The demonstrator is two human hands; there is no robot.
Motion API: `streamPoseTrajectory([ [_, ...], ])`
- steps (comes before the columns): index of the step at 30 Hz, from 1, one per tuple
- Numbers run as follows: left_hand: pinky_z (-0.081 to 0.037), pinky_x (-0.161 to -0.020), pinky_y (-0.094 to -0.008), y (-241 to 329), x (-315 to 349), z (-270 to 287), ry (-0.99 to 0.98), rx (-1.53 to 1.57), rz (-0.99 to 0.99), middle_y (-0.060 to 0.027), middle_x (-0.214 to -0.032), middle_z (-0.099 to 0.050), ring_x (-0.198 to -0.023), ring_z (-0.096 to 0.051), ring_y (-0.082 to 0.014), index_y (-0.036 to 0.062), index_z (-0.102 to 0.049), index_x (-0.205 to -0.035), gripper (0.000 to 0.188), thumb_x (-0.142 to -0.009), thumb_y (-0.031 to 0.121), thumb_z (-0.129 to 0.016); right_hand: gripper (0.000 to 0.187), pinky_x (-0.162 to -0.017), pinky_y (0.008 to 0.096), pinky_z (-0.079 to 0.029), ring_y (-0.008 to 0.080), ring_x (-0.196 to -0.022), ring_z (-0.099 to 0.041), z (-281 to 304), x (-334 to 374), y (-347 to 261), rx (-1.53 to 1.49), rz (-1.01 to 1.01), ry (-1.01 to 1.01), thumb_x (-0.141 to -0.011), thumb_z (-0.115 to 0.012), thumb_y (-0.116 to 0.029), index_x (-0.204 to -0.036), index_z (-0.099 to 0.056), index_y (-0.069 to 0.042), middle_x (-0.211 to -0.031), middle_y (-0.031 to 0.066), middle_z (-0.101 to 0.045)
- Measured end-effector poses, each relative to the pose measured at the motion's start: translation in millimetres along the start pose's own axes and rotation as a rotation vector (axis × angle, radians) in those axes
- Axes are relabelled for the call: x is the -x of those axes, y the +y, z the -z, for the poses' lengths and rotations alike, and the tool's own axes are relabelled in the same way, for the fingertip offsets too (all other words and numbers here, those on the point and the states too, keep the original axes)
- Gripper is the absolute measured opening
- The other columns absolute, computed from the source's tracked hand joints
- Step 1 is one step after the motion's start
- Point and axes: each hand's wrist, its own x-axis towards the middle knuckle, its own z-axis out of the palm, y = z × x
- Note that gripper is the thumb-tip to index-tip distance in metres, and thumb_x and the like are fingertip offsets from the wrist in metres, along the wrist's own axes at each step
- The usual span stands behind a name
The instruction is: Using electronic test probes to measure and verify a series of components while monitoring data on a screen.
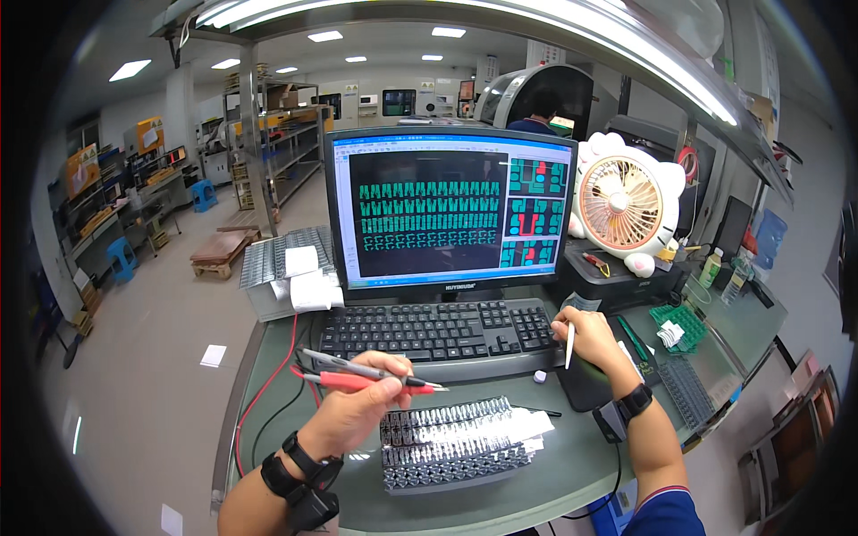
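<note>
My left hand (356, 406) is closed around a pair of test probes, a red one (344, 381) and a grey-black one (340, 362). Their tips point right, above a stacked panel of small metallic parts (447, 456) on the desk. A white slip (527, 427) lies across that panel's right side. My right hand (590, 338) grips a slim white pen-like stick (569, 347), pointing down beside the keyboard's right end. Close by on the desk stands a small white cap (539, 377).
A black keyboard (429, 330) sits before a monitor (429, 214) showing a green circuit layout. Red probe leads (268, 380) run along the desk's left edge. More panels (290, 255) are piled at the left. A cat-shaped fan (618, 204) and a green basket (677, 329) are at the right.
</note>
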Motion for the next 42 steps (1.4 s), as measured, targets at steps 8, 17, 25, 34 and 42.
streamPoseTrajectory([
  [8,-0.049,-0.072,-0.0249,3,-11,40,0.214,-0.513,0.023,-0.0038,-0.102,-0.056,-0.085,-0.056,-0.0094,0.0033,-0.062,-0.112,0.023,-0.092,0.013,-0.056,0.043,-0.092,0.0435,-0.042,0.0298,-0.101,-0.061,12,30,-105,-0.297,0.523,-0.407,-0.083,-0.069,-0.034,-0.112,-0.057,-0.004,-0.104,0.0135,-0.065],
  [17,-0.041,-0.095,-0.0346,-17,-16,50,0.212,-0.958,-0.078,-0.0097,-0.110,-0.056,-0.104,-0.053,-0.0212,0.0015,-0.063,-0.105,0.035,-0.099,0.024,-0.037,0.079,-0.105,0.0598,-0.026,0.0355,-0.131,-0.039,10,71,-136,-0.035,0.725,-0.487,-0.075,-0.066,-0.060,-0.128,-0.041,-0.007,-0.144,0.0107,-0.040],
  [25,-0.044,-0.089,-0.0309,-9,-15,45,0.306,-0.910,-0.130,-0.0083,-0.106,-0.061,-0.095,-0.057,-0.0164,0.0003,-0.063,-0.103,0.041,-0.100,0.029,-0.033,0.079,-0.099,0.0517,-0.032,0.0336,-0.128,-0.043,10,68,-130,-0.105,0.735,-0.497,-0.071,-0.071,-0.056,-0.128,-0.041,-0.010,-0.143,0.0089,-0.041],
  [34,-0.044,-0.074,-0.0292,25,-5,-6,0.274,-0.492,-0.138,-0.0116,-0.087,-0.061,-0.078,-0.056,-0.0161,-0.0002,-0.059,-0.091,0.043,-0.099,0.034,-0.033,0.075,-0.097,0.0516,-0.031,0.0332,-0.126,-0.044,6,77,-145,-0.132,0.731,-0.458,-0.071,-0.074,-0.048,-0.126,-0.041,-0.008,-0.139,0.0106,-0.044],
  [42,-0.044,-0.058,-0.0233,41,4,-51,-0.242,-0.607,0.325,-0.0051,-0.080,-0.062,-0.066,-0.055,-0.0105,-0.0005,-0.065,-0.086,0.043,-0.097,0.033,-0.041,0.054,-0.098,0.0466,-0.033,0.0241,-0.102,-0.058,20,75,-151,-0.311,0.713,-0.314,-0.082,-0.067,-0.045,-0.118,-0.051,-0.009,-0.109,0.0070,-0.060],
])
